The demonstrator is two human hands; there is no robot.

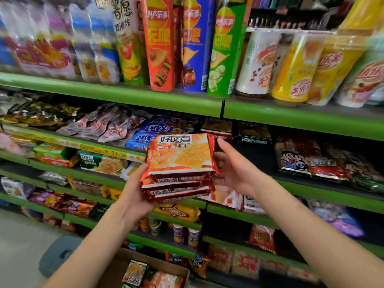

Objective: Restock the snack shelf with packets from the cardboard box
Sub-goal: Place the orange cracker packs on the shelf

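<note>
In the head view, a stack of orange biscuit packets (180,163) is held up in front of the green shelf (291,115). The left hand (135,196) cradles the stack from below, fingers curled around its left side. The right hand (234,167) presses its right edge with straight fingers. Below, the cardboard box (116,265) holds more packets (135,273), beside a grey stool (60,252).

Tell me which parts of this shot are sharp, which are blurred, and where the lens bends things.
Head view: the stack of orange packets held between the left hand and right hand is sharpest, its print readable. The bags at upper left are smeared. The green shelf edges bow and tilt from the wide lens. The cardboard box at the bottom is soft. Lighting is even, with slight sheen on the foil.
</note>
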